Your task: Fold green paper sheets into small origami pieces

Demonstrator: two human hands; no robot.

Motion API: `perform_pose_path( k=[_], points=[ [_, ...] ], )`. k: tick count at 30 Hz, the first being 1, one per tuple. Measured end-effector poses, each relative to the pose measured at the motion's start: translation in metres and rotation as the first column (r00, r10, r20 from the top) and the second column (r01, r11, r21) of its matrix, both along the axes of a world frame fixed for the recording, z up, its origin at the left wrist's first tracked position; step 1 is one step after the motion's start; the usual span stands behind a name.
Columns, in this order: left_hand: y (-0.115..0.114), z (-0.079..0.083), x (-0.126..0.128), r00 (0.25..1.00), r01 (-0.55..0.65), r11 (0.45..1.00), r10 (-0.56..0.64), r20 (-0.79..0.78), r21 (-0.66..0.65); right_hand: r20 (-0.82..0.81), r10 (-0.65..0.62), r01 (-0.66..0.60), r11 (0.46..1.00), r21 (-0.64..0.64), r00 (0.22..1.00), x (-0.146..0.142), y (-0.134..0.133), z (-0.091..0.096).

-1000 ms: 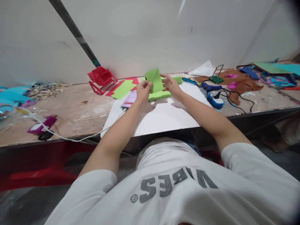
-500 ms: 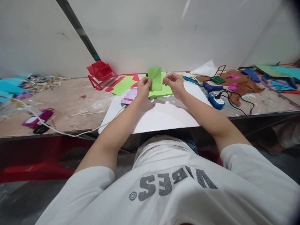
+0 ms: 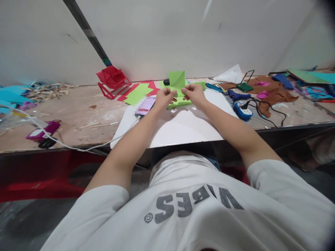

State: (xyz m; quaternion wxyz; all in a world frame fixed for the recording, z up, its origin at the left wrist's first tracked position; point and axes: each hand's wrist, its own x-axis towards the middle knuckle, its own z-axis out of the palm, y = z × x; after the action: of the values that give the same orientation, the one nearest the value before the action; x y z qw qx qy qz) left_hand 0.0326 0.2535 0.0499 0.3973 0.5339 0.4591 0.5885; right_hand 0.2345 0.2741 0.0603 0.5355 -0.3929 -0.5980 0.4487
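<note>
A small green sheet of paper [image 3: 177,81] stands upright above the white board [image 3: 183,130], pinched between my two hands. My left hand [image 3: 165,97] is closed on its lower left edge. At the lower right edge, the thumb and fingers of my right hand [image 3: 194,93] grip it too. More green pieces [image 3: 180,103] lie on the board behind and under my hands, partly hidden by them. Left of my left hand lies a phone [image 3: 146,105] with a lit screen. Whether the sheet is paper or thin felt is hard to tell.
A red miniature chair [image 3: 112,81] stands at the back left, near red and green sheets [image 3: 138,93]. To the right are a blue glue gun [image 3: 238,95], a blue power socket [image 3: 243,111] with black cords, and brown scraps [image 3: 284,99]. A white cable [image 3: 70,146] crosses the left table edge.
My right hand has come in from the right and taken hold of the green sheet. The sheet has shifted slightly right and up, with my left hand still on it.
</note>
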Motion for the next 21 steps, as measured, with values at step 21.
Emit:
perform_pose_path(
  k=[21],
  points=[
    [-0.01, -0.003, 0.002, 0.995, 0.081, 0.994, -0.085, -0.049, -0.072, 0.081, 0.129, -0.119, 0.986, -0.113, 0.988, -0.008, -0.013, -0.004]
  ],
)
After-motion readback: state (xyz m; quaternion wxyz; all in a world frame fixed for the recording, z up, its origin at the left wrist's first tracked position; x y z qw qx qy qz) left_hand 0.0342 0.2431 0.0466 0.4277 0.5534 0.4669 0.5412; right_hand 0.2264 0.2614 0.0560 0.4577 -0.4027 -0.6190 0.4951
